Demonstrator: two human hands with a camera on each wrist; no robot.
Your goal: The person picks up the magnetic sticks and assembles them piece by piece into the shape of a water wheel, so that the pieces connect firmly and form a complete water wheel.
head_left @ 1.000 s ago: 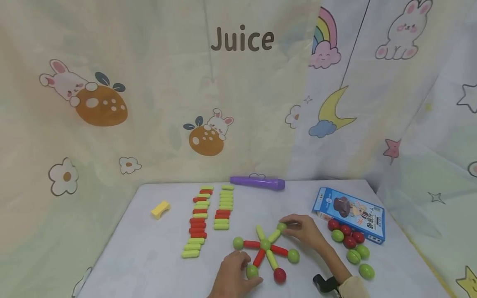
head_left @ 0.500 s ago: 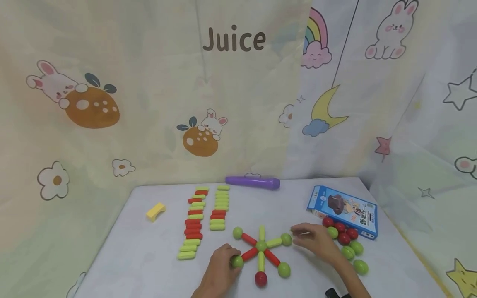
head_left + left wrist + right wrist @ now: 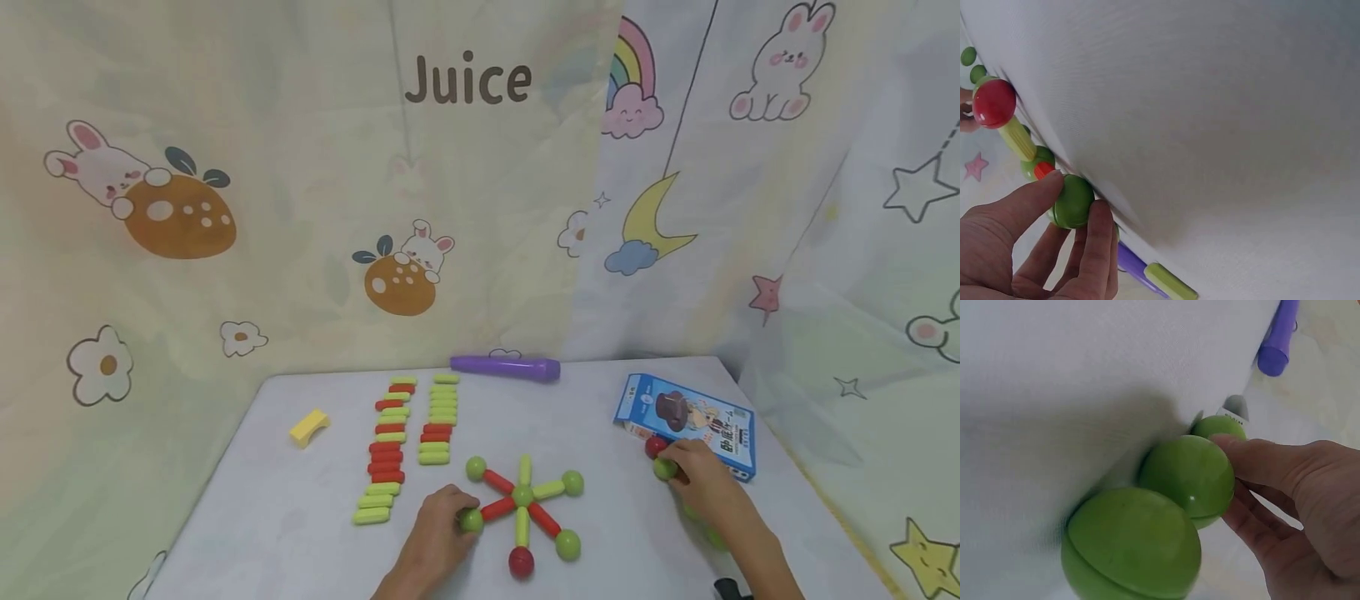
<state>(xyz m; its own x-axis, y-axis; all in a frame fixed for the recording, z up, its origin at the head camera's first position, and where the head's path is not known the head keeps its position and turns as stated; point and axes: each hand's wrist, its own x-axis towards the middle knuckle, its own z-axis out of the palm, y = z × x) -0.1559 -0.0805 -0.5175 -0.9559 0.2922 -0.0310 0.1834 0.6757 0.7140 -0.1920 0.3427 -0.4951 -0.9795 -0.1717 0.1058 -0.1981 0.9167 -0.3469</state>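
A star-shaped build of red and lime rods (image 3: 497, 509) around a green hub ball (image 3: 522, 496) lies on the table. Green balls and one red ball (image 3: 521, 562) tip its rods; the lime rod (image 3: 526, 468) pointing to the back has a bare end. My left hand (image 3: 438, 533) pinches the green ball (image 3: 1074, 201) at the lower-left tip between thumb and fingers. Over at the loose balls, my right hand (image 3: 701, 479) has thumb and fingertips around a green ball (image 3: 664, 468), beside a red one (image 3: 656, 447). Two larger-looking green balls (image 3: 1132, 544) sit nearer the right wrist camera.
Two columns of loose rods (image 3: 386, 457) lie left of the star. A yellow arch block (image 3: 309, 428) is farther left. At the back edge is a purple microphone-shaped stick (image 3: 506, 368). A blue box (image 3: 693, 421) lies behind the loose balls, partly covered by the right hand.
The star has turned clockwise under my left hand, which keeps its ball. My right hand has let go of the star's right-hand green ball and moved right to the loose balls.
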